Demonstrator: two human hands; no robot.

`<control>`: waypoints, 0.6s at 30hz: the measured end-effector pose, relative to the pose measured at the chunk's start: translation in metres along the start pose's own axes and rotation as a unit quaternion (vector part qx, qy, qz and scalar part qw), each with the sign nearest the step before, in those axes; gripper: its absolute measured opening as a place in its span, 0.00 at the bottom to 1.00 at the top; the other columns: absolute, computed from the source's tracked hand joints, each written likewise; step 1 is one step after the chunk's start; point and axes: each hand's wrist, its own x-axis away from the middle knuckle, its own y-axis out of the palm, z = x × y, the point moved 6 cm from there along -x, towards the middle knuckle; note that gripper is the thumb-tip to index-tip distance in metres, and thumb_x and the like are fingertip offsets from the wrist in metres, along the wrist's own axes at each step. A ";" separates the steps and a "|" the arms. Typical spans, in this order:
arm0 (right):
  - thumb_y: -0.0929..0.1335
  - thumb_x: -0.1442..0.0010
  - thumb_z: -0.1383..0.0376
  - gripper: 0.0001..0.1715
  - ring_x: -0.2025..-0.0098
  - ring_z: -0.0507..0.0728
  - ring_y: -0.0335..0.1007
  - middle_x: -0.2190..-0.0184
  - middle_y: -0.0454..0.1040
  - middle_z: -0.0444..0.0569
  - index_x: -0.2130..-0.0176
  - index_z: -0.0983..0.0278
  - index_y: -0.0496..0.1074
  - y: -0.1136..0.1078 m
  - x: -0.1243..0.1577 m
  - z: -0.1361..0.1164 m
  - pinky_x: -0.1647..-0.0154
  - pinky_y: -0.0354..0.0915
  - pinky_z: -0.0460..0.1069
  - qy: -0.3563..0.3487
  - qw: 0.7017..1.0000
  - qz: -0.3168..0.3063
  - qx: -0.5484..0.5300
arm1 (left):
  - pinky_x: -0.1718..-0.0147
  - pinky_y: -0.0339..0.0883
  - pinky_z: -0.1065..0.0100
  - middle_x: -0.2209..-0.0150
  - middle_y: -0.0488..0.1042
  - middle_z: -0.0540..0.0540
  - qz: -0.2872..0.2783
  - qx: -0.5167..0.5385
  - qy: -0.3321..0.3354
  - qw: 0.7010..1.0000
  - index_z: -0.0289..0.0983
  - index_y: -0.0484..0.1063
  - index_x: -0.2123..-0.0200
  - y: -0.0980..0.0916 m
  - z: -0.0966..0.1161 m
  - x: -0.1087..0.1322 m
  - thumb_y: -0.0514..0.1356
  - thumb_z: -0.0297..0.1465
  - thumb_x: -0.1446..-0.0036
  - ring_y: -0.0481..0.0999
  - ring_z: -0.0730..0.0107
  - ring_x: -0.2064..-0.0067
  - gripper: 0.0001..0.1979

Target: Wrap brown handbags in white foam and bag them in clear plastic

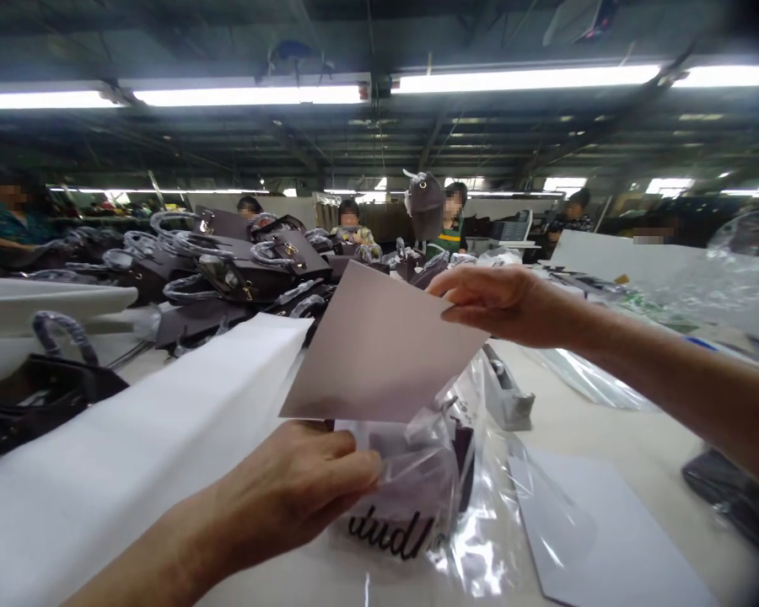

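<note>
My right hand (503, 299) pinches the right edge of a stiff pale card (385, 350), which is tilted above a clear plastic bag (474, 539). The fingers of my left hand (304, 476) are closed on the bag's near upper edge, just below the card. Black script lettering shows on the bag's front. Inside it sits something dark, mostly covered by the card and the plastic, so its kind is hard to make out. The card's lower edge lies close to the bag's opening; whether it is inside cannot be told.
Many dark handbags (253, 261) with plastic-wrapped handles are heaped at the back left. A white sheet roll (132, 447) runs along the left. White boards (607, 531) lie at the right, near a dark pouch (734, 497). A grey tape dispenser (509, 396) stands behind the bag. Several people work beyond.
</note>
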 end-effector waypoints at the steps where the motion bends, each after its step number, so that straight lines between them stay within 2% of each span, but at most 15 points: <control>1: 0.64 0.42 0.65 0.17 0.71 0.50 0.69 0.70 0.73 0.44 0.52 0.64 0.65 0.004 0.001 0.002 0.70 0.64 0.43 0.000 1.000 -0.020 0.007 | 0.77 0.50 0.70 0.78 0.64 0.52 0.004 -0.011 0.004 1.000 0.37 0.63 0.72 0.002 -0.002 0.001 0.46 0.28 0.38 0.61 0.76 0.78 0.11; 3: 0.63 0.41 0.65 0.17 0.71 0.50 0.68 0.70 0.72 0.44 0.52 0.64 0.64 0.012 0.006 0.006 0.71 0.63 0.43 0.017 0.996 -0.076 0.045 | 0.79 0.49 0.70 0.78 0.63 0.53 0.035 -0.025 0.007 0.999 0.37 0.64 0.70 0.001 -0.007 0.005 0.48 0.27 0.39 0.60 0.76 0.79 0.09; 5: 0.63 0.41 0.63 0.17 0.71 0.50 0.67 0.70 0.72 0.44 0.52 0.64 0.66 0.013 0.013 0.013 0.72 0.62 0.42 0.050 0.989 -0.104 0.098 | 0.78 0.50 0.71 0.78 0.64 0.53 0.073 -0.019 -0.002 0.997 0.36 0.64 0.68 -0.003 -0.014 0.010 0.49 0.27 0.39 0.62 0.77 0.78 0.06; 9: 0.62 0.41 0.64 0.18 0.74 0.50 0.65 0.73 0.71 0.44 0.51 0.64 0.68 0.019 0.021 0.015 0.74 0.59 0.43 0.044 0.971 -0.130 0.195 | 0.76 0.54 0.73 0.77 0.66 0.52 0.077 0.011 -0.018 0.997 0.36 0.65 0.68 -0.007 -0.023 0.012 0.50 0.28 0.39 0.65 0.77 0.76 0.06; 11: 0.62 0.41 0.68 0.18 0.75 0.49 0.65 0.74 0.72 0.44 0.52 0.62 0.68 0.040 0.022 0.012 0.73 0.58 0.43 0.020 0.966 -0.165 0.196 | 0.76 0.54 0.73 0.77 0.65 0.52 0.085 0.014 -0.013 0.996 0.36 0.65 0.68 -0.010 -0.022 0.007 0.50 0.28 0.39 0.64 0.77 0.76 0.07; 14: 0.61 0.43 0.73 0.17 0.75 0.48 0.64 0.75 0.71 0.43 0.55 0.62 0.68 0.090 0.024 0.015 0.73 0.58 0.42 0.011 0.963 -0.216 0.158 | 0.76 0.54 0.73 0.77 0.64 0.52 0.100 0.011 -0.017 0.995 0.35 0.67 0.68 -0.013 -0.019 -0.002 0.50 0.30 0.39 0.62 0.77 0.76 0.09; 16: 0.62 0.45 0.74 0.15 0.74 0.49 0.64 0.74 0.71 0.44 0.58 0.63 0.69 0.122 0.028 0.019 0.73 0.58 0.43 0.020 0.961 -0.230 0.151 | 0.76 0.55 0.73 0.76 0.65 0.52 0.094 0.013 -0.025 0.995 0.35 0.67 0.68 -0.013 -0.017 -0.007 0.50 0.31 0.39 0.62 0.77 0.76 0.09; 18: 0.63 0.46 0.73 0.11 0.72 0.50 0.66 0.71 0.73 0.45 0.63 0.63 0.70 0.140 0.031 0.017 0.72 0.60 0.44 0.016 0.959 -0.229 0.165 | 0.75 0.55 0.73 0.76 0.65 0.51 0.088 0.019 -0.030 0.995 0.35 0.68 0.69 -0.012 -0.017 -0.009 0.50 0.31 0.39 0.63 0.77 0.75 0.10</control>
